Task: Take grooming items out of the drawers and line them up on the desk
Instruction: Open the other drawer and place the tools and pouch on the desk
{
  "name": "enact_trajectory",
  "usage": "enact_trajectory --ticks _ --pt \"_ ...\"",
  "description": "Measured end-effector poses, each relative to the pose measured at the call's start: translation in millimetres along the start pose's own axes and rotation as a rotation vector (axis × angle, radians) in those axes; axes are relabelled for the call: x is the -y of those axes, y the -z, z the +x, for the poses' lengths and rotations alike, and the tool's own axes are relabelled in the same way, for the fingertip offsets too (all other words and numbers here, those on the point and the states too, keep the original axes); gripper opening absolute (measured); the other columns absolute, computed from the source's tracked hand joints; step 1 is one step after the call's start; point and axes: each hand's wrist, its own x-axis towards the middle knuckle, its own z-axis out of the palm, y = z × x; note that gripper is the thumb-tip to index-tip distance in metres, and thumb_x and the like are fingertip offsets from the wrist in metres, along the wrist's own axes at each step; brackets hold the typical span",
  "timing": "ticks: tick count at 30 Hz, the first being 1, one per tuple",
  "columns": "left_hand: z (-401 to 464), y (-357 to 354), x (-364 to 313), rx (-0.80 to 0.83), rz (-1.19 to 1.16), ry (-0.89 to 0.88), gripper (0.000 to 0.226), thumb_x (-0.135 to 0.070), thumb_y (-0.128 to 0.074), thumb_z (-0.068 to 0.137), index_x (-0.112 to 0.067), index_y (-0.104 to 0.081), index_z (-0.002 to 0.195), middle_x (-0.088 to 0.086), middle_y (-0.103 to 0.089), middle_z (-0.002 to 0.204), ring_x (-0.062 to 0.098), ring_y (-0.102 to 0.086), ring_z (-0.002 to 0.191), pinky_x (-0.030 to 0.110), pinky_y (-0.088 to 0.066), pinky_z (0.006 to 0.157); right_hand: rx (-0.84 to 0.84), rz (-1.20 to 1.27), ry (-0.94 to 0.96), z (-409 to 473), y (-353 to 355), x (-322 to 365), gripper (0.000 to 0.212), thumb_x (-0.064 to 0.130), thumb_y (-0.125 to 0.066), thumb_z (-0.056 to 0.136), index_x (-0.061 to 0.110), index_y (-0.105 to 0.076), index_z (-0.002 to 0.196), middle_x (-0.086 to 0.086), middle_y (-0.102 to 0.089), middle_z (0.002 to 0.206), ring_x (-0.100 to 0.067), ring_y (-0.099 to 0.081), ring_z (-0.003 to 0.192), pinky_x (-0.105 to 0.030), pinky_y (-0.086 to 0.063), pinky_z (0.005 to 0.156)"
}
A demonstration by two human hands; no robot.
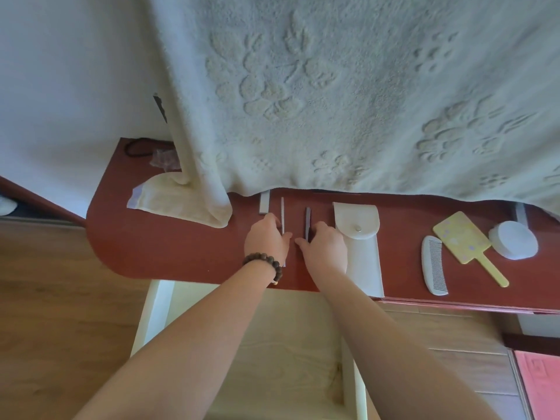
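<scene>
Hands' grip: left hand (pixel 266 237) holds pale file (pixel 282 215), right hand (pixel 325 248) dark file (pixel 308 222), on red desk (pixel 169 247).

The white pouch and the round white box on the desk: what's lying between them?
In the head view, a white comb and a yellow hand mirror lie between the white pouch and the round white box, comb nearer the pouch.

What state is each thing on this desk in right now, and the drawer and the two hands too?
Drawer: pulled open.
White pouch: flap snapped shut, lying flat.
Comb: lying flat.
Yellow hand mirror: lying flat, back up.
Round white jar: lid on.
Light file: flat, left hand touching it.
Dark file: flat, right hand touching it.
</scene>
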Motion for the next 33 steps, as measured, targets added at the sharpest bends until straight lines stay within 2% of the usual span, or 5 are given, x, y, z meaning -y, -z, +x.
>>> enact_trajectory --ticks 12,20,22,28,33 --pt "-82 25 49 -0.077 -0.043 -0.074 0.028 -0.03 -0.064 0.086 -0.015 -0.058 0.108 0.002 -0.062 0.103 0.018 -0.061 0.096 0.032 -0.05 0.074 -0.121 0.093 0.089 -86 5 -19 0.023 0.029 -0.057 0.091 0.011 -0.058 0.106 -0.004 -0.063 0.089 -0.022 -0.059 0.08 -0.031 -0.046 0.066" --pt "-191 39 139 -0.067 -0.02 -0.107 0.03 -0.029 -0.061 0.089 -0.014 -0.055 0.114 0.003 -0.06 0.112 0.018 -0.059 0.106 0.037 -0.054 0.081 -0.074 0.078 -0.001 -224 -48 -52 0.03 0.031 -0.053 0.093 0.015 -0.057 0.118 -0.002 -0.059 0.109 -0.015 -0.053 0.085 -0.026 -0.038 0.067" --pt "-221 44 164 -0.093 0.016 -0.123 0.032 -0.03 -0.063 0.088 -0.014 -0.055 0.114 0.004 -0.059 0.112 0.021 -0.058 0.108 0.038 -0.054 0.082 -0.071 0.085 -0.03 -258 -63 -64 0.033 0.032 -0.055 0.092 0.015 -0.055 0.121 -0.004 -0.055 0.117 -0.018 -0.051 0.099 -0.027 -0.039 0.074" --pt "-299 48 223 -0.202 0.228 0.018 0.07 -0.039 -0.073 0.077 -0.009 -0.043 0.132 0.02 -0.043 0.138 0.036 -0.039 0.13 0.049 -0.041 0.102 -0.092 -0.002 -0.183 -328 -99 -97 0.078 0.048 -0.059 0.088 0.009 -0.026 0.146 -0.014 -0.016 0.155 -0.03 -0.011 0.143 -0.039 -0.021 0.116" --pt "-319 47 241 -0.101 0.097 0.335 0.116 -0.053 -0.069 0.077 -0.001 0.006 0.149 0.024 0.004 0.157 0.036 -0.006 0.146 0.046 -0.015 0.117 -0.155 0.146 -0.369 -345 -110 -106 0.115 0.058 -0.064 0.078 0.0 0.006 0.149 -0.017 0.012 0.158 -0.026 0.01 0.147 -0.034 0.001 0.118"
